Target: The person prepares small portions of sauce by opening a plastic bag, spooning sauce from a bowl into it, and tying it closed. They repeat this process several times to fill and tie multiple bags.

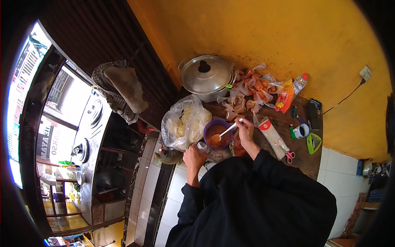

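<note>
My right hand is closed around the handle of a light-coloured spoon. The spoon's tip dips into orange-brown sauce inside a purple bowl. Just left of the bowl, near the table's front edge, my left hand has its fingers pinched on a small clear plastic bag. A large clear bag of noodles lies behind that hand, beside the bowl. Many small tied bags of orange sauce are heaped beyond the bowl.
A lidded metal pot stands at the back against the yellow wall. To the right on the wooden table lie a long plastic packet, pink scissors, a mug, a green tray and a bottle. A gas cylinder stands left.
</note>
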The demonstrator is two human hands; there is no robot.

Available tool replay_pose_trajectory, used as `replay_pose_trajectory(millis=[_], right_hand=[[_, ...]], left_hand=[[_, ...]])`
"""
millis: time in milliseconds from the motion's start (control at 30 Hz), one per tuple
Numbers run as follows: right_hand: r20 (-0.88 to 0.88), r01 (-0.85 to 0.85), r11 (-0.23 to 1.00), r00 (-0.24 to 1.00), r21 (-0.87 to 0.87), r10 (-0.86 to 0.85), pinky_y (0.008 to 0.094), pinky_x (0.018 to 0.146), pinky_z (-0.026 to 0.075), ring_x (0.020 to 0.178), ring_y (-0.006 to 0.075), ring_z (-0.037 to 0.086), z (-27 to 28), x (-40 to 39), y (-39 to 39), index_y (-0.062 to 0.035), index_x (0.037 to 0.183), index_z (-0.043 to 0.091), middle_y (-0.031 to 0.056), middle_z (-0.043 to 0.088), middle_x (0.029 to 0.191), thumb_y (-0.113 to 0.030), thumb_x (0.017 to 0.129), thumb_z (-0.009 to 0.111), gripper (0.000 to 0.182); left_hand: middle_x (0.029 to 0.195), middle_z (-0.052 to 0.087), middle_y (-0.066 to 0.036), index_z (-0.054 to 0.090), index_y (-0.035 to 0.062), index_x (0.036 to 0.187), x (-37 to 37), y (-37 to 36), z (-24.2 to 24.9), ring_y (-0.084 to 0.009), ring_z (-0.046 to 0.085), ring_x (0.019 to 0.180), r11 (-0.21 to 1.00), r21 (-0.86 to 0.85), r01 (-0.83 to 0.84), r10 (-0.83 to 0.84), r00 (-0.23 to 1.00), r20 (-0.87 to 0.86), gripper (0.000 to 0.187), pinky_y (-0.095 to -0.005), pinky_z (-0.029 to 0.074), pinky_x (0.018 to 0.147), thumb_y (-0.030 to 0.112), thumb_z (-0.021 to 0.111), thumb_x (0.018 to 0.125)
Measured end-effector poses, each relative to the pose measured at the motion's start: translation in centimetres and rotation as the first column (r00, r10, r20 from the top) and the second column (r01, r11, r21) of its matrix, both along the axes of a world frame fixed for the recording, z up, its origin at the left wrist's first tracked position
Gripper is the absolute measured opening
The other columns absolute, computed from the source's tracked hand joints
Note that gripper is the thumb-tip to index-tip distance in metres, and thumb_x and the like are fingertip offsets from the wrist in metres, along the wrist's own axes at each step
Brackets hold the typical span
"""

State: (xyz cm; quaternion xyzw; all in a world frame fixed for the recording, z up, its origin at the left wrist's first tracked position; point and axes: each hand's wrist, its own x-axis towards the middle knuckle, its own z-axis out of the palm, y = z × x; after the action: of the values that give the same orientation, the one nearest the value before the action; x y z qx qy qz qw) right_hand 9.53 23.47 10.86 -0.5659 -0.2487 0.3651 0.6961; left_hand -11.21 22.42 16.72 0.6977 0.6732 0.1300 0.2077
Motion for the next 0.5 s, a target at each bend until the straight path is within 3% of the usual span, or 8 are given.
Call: replay_pose_trajectory(millis=[100, 400, 500], right_hand=[[-0.065, -0.012, 0.999, 0.998, 0.030, 0.014, 0.0180, 0.053, 0.032, 0.060, 0.0028, 0.042, 1.4, 0.3, 0.6, 0.0013, 0.076, 0.060, -0.0043, 0.051, 0.065, -0.002, 0.078, 0.057, 0.005], [-0.033, -0.113, 0.991, 0.993, 0.068, 0.116, 0.0192, 0.054, 0.035, 0.060, 0.0036, 0.045, 5.9, 0.7, 1.4, 0.0013, 0.075, 0.059, -0.0019, 0.053, 0.066, -0.004, 0.078, 0.057, 0.006], [0.083, -0.163, 0.985, 0.984, 0.047, 0.159, 0.0202, 0.054, 0.035, 0.060, 0.0033, 0.045, 7.2, -0.3, 1.1, 0.0015, 0.075, 0.059, -0.0028, 0.053, 0.066, -0.005, 0.077, 0.057, 0.007]], left_hand=[[0.073, 0.059, -0.024, 0.058, -0.0021, 0.075, -0.1, 0.1, -0.5, -0.0396, 0.058, 0.072, 0.999, -0.019, 0.033, -0.033, 0.999, -0.021, 0.024, -0.0449, 0.046, 0.066, 0.015, 0.054, 0.059], [0.071, 0.059, -0.024, 0.058, -0.0027, 0.068, 0.9, 0.4, -0.1, -0.0386, 0.059, 0.069, 0.995, -0.006, 0.103, -0.103, 0.993, -0.050, 0.020, -0.0454, 0.047, 0.062, 0.016, 0.056, 0.060], [0.070, 0.059, -0.024, 0.059, -0.0023, 0.069, 2.0, 0.7, 0.7, -0.0386, 0.059, 0.069, 0.992, -0.010, 0.123, -0.123, 0.992, -0.038, 0.021, -0.0457, 0.047, 0.062, 0.017, 0.057, 0.062]])
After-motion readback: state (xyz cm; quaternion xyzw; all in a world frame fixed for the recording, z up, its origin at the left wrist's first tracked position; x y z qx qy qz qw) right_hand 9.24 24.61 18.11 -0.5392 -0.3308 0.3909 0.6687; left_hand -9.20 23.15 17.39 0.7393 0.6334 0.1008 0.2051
